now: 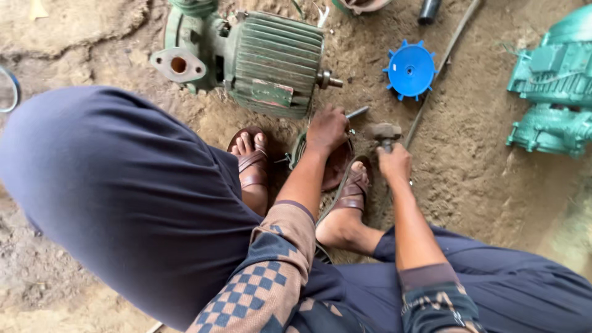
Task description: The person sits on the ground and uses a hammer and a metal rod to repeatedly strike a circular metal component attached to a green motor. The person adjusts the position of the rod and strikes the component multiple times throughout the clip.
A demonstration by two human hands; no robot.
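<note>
Chisel set on the end cover, hammer held just beside it, the striking step in hand.

The left hand (327,128), fingers closed, grips a slim grey metal chisel (357,112) and presses on the round, rust-brown motor end cover (338,168) lying on the dirt floor (468,166) between the sandalled feet. The right hand (394,163) has its fingers wrapped around the handle of a steel-headed hammer (386,131), its head just right of the chisel. I judge the next blow needs a square hit clear of the knuckles. A green ribbed electric motor (271,61) stands just beyond.
</note>
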